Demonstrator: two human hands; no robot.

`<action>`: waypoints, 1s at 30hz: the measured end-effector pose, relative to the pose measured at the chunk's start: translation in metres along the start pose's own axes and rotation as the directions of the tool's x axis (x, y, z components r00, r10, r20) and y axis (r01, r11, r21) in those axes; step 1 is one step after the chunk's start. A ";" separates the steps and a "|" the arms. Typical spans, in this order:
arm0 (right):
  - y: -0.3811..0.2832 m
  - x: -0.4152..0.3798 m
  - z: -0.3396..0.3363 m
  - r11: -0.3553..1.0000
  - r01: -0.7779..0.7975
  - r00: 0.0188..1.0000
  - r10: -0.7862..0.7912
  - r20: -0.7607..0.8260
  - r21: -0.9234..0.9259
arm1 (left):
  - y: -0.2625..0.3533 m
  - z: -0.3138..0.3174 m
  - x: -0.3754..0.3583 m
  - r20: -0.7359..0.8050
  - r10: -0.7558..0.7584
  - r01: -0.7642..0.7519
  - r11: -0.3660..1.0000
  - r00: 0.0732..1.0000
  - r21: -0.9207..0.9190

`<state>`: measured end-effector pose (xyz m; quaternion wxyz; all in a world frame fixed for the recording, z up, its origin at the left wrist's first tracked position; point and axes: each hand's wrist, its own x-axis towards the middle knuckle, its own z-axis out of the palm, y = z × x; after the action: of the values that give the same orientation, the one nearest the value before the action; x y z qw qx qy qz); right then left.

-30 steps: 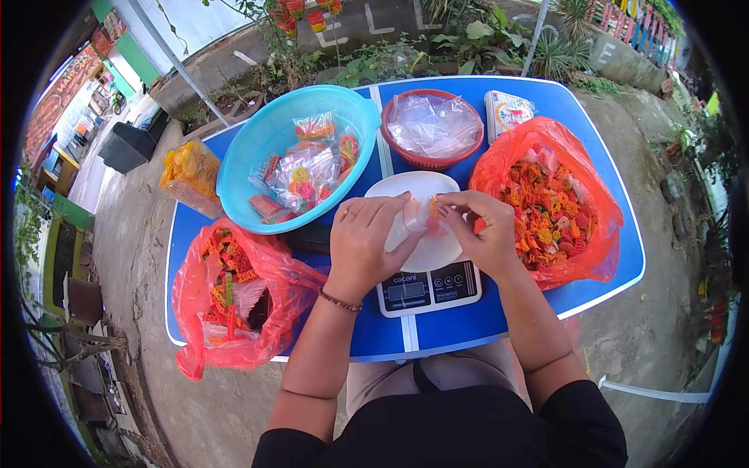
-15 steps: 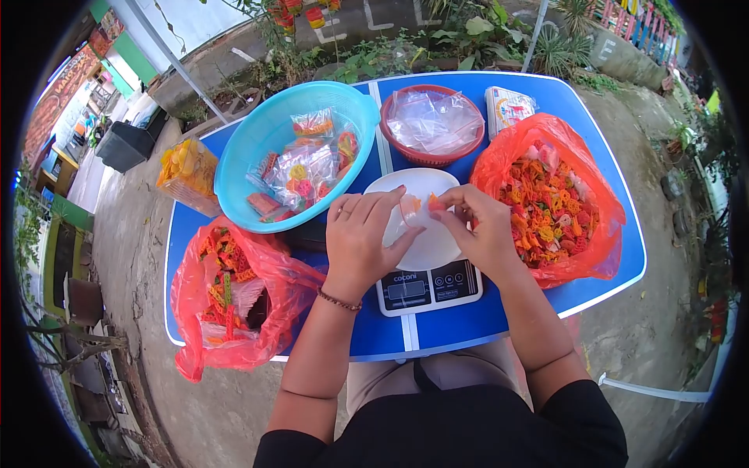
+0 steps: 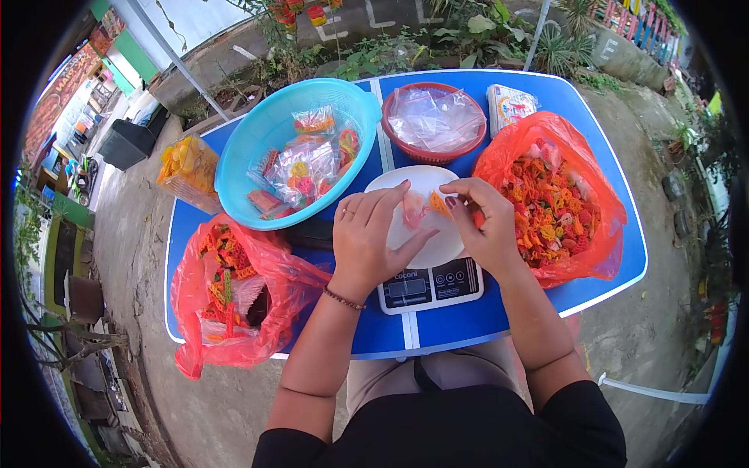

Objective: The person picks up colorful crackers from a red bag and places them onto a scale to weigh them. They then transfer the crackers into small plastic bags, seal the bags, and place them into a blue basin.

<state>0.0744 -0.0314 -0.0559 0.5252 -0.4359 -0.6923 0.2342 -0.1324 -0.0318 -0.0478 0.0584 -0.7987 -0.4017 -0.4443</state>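
My left hand [image 3: 365,238] is closed at the fingertips around a small clear plastic bag [image 3: 413,209] with something pinkish in it. Between thumb and forefinger, my right hand [image 3: 490,226] pinches an orange cracker piece [image 3: 439,204], just right of the bag. Both hands hover over a white plate [image 3: 425,178] on a digital kitchen scale [image 3: 431,290]. To the right stands a red plastic bag [image 3: 611,246] full of orange, red and yellow crackers [image 3: 550,210]. Another red bag [image 3: 277,269], left of my arm, holds similar pieces.
On the blue table [image 3: 374,331] stand a turquoise basin [image 3: 234,175] with filled packets, a dark red basket [image 3: 429,154] of clear bags, and a white printed pack [image 3: 509,105]. A clear bag of yellow snacks [image 3: 187,173] is at the left edge.
My right hand has drawn the orange piece slightly right and turned it, so more of it shows. In my left hand the small bag has shifted and its pinkish part shows more.
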 end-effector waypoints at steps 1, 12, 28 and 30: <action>0.000 0.002 -0.002 0.975 0.081 0.997 -0.076 0.030 -0.208 | 0.000 0.000 0.000 -0.014 -0.007 0.008 1.000 1.000 0.002; 0.005 0.000 0.005 0.928 0.058 0.998 -0.050 0.032 -0.368 | -0.002 -0.001 -0.001 -0.105 -0.036 0.036 0.999 0.994 -0.009; -0.012 -0.003 0.003 0.967 0.255 0.966 -0.254 0.039 -0.016 | 0.005 0.006 -0.002 -0.013 0.058 -0.058 0.997 0.998 -0.045; -0.013 -0.001 0.005 0.967 0.253 0.967 -0.252 0.027 -0.031 | 0.004 0.005 -0.001 -0.046 0.037 -0.038 0.999 0.998 -0.029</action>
<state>0.0655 -0.0385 -0.0483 0.5355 -0.3502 -0.7519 0.1586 -0.1266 -0.0324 -0.0502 0.0638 -0.7965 -0.3784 -0.4673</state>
